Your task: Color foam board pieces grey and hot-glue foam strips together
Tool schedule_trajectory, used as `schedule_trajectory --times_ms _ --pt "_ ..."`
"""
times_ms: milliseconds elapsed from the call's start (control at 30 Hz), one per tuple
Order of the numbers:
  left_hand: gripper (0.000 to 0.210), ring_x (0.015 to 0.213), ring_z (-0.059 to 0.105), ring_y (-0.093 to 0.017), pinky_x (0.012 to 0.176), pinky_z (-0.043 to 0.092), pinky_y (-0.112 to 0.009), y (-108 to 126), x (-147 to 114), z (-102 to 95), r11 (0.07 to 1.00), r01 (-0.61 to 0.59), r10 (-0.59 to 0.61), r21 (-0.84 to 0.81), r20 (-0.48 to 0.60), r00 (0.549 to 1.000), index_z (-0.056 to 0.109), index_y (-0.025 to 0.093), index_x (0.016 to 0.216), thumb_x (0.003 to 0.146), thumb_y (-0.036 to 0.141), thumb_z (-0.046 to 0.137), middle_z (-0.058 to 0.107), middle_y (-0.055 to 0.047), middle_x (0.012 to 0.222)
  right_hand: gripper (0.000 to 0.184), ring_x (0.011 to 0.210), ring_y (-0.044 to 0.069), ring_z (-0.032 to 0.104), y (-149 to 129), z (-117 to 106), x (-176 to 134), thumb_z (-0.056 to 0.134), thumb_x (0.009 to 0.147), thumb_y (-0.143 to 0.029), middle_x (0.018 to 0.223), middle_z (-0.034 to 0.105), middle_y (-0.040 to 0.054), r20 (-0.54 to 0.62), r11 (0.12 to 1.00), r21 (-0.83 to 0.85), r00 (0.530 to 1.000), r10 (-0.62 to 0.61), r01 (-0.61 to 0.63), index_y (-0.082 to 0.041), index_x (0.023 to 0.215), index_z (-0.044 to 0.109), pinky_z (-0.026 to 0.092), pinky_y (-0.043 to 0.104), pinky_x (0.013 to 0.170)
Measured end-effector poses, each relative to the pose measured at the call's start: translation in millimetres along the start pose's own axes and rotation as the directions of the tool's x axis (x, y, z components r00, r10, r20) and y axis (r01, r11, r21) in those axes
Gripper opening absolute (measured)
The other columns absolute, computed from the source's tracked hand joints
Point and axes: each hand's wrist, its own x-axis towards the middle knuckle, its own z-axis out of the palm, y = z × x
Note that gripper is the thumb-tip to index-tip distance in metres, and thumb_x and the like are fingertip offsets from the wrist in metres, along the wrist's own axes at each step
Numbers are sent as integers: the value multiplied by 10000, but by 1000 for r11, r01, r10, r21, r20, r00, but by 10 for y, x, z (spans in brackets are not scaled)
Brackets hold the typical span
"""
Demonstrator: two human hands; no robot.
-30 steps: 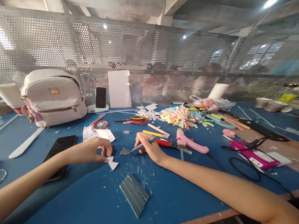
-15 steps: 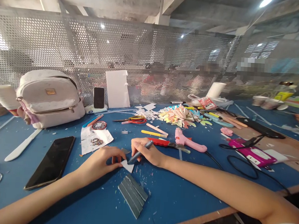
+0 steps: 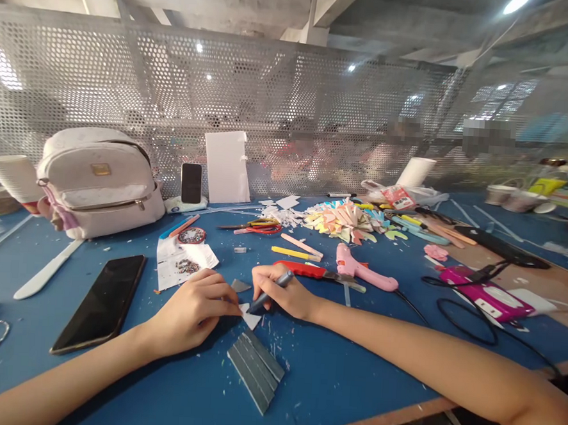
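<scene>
Locate small, white, flat, paper-like piece (image 3: 251, 321), held at 10 o'clock by left hand (image 3: 200, 310), at 12 o'clock from dark-grey ridged slab (image 3: 255, 368). Note dark-grey pen-shaped tool (image 3: 272, 291) grasped in right hand (image 3: 288, 296) at 1 o'clock. Expect possible skidding if loosely pinned. Cannot discern finger-covered edge or tool-tip contact.

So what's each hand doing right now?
Left hand: closed, fingers holding the white piece by its edge.
Right hand: closed, holding the grey tool.

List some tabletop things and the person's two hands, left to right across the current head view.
Stacked paper cups, flat-lying phone, left hand, white piece, right hand, pink glue gun, magenta power strip.
</scene>
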Motion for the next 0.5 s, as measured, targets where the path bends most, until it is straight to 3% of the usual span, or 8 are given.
schedule_trajectory --times_ms 133,300,400,500 --pt "482 913 616 -197 864 403 -387 -16 -12 36 999 -34 32 -28 -40 999 732 248 1054 875 -40 390 735 -28 1051 510 465 109 524 47 4 3 528 966 -566 557 525 -30 -17 1000 8 1000 10 -9 -176 640 560 395 229 500" --pt "504 890 593 -194 837 399 -369 -18 -26 57 998 -42 39 -41 -67 997 729 242 1052 847 -67 388 722 -31 1043 615 422 102 486 101 6 2 425 992 -625 533 502 -25 -25 998 55 999 27 -26 -173 597 561 373 228 455" --pt "516 897 591 -199 839 401 -368 -17 -37 63 998 -47 44 -41 -64 997 731 246 1073 858 -69 383 718 -37 1053 558 490 110 539 109 6 6 490 974 -624 604 532 -21 -58 998 65 998 25 -21 -168 666 587 404 232 505" --pt "532 904 590 -197 842 403 -363 -15 -49 65 998 -51 48 -44 -68 997 732 248 1079 859 -76 372 717 -38 1056 605 438 104 501 117 4 10 478 970 -649 565 518 -21 -37 997 72 999 33 -30 -168 614 574 375 237 465"
